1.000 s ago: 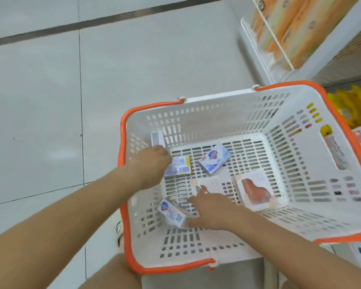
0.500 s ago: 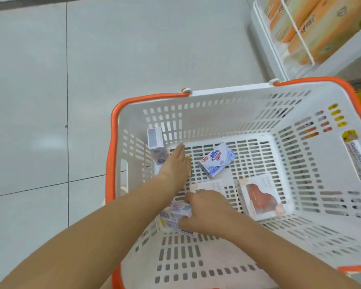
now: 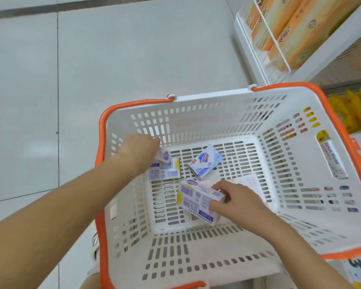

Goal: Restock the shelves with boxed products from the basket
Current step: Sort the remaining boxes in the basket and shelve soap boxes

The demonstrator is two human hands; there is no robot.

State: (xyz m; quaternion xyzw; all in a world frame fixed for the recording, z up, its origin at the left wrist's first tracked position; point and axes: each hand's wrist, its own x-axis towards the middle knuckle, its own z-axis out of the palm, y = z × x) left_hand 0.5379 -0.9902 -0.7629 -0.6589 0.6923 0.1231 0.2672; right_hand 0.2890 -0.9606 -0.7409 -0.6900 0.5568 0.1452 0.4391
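Inside the white basket [image 3: 233, 113], the right hand [image 3: 236, 200] grips a soap box [image 3: 198, 202] by its near edge, lifted off the slotted floor. The left hand [image 3: 139, 152] pinches a small box [image 3: 164, 157] at the far-left corner. Another box [image 3: 204, 163] lies loose between them, with bare floor to its right.

Left hand [image 3: 141, 152]: fingertips hidden behind small box [image 3: 162, 157] it grips, print motion-blurred
Right hand [image 3: 236, 200]: covers right end of soap box [image 3: 199, 198] and most of flat packet [image 3: 249, 182] at the basket floor's right edge
Second box [image 3: 204, 215]: under the held one, only a strip shows
Basket [image 3: 217, 122]: near rim cut by bottom edge
Shelf cartons [image 3: 290, 32]: cut by top edge, lettering unreadable
Yellow goods [image 3: 354, 107]: blurred, kind cannot be told
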